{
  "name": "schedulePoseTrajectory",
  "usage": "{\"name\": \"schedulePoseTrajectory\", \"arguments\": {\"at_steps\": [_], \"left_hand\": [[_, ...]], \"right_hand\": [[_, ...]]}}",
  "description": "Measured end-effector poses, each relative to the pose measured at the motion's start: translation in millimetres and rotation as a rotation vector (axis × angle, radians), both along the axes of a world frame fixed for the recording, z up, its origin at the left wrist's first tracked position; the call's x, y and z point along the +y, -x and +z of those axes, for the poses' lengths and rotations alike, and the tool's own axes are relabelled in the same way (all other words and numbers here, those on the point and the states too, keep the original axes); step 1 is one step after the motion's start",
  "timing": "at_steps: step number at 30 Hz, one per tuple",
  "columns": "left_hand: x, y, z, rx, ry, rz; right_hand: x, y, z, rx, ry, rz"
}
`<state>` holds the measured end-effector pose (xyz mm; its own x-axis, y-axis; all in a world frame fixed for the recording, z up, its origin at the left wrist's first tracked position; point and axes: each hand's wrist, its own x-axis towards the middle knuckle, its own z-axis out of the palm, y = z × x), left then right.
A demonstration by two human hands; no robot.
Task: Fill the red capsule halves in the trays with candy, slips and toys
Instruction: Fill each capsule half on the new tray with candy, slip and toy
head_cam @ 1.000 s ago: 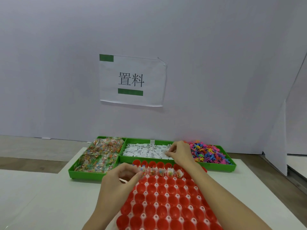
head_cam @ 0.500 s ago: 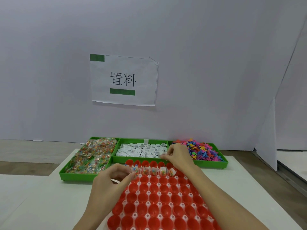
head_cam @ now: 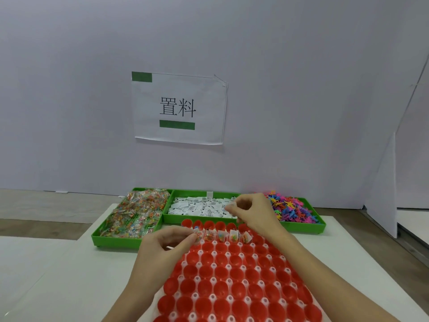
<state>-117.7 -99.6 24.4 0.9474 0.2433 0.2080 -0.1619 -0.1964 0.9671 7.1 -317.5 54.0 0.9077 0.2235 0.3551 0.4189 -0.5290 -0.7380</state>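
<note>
A white holder tray (head_cam: 222,275) full of red capsule halves (head_cam: 234,289) lies on the white table (head_cam: 69,282), directly in front of the person. Both forearms extend over it.

The left hand (head_cam: 162,247) rests at the left edge of the holder tray, level with the second row of cups. Its fingers are curled, and the thumb and forefinger pinch a small candy packet (head_cam: 199,237) at the left end of that row. Four more candy packets (head_cam: 233,236) stand upright in the cups immediately to the right of this hand. A thin pale item shows under the curled fingers; what it is cannot be determined.

The right hand (head_cam: 253,212) is held above the far edge of the holder tray, over the near right corner of the middle green tray (head_cam: 199,219). Its fingers are curled and the fingertips are bunched together at the pile of white paper slips (head_cam: 199,206); whether a slip is pinched cannot be determined.

The left green tray (head_cam: 116,240) holds wrapped candy (head_cam: 137,212). The right green tray (head_cam: 301,225) holds coloured plastic toys (head_cam: 290,208), just right of the right hand.
</note>
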Motion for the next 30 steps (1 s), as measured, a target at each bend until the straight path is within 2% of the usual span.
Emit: {"name": "schedulePoseTrajectory", "arguments": {"at_steps": [6, 10, 12, 15, 20, 24, 30], "left_hand": [[-11, 7, 9, 0.059, 0.205, -0.132], [-22, 11, 9, 0.051, 0.236, -0.158], [-27, 13, 10, 0.044, 0.244, -0.188], [-33, 17, 11, 0.036, 0.212, -0.249], [-40, 18, 6, 0.021, 0.276, -0.171], [-43, 18, 4, 0.035, 0.345, -0.123], [-45, 21, 8, -0.026, 0.166, -0.15]], "right_hand": [[-15, 73, 3, 0.135, -0.253, 0.131], [-26, 101, -4, 0.29, -0.333, 0.159], [-24, 108, -5, 0.311, -0.354, 0.144], [-16, 113, -3, 0.323, -0.491, 0.112], [-6, 121, -5, 0.365, -0.585, 0.175], [-1, 124, -6, 0.347, -0.619, 0.206], [-3, 122, -8, 0.23, -0.505, 0.153]]}}
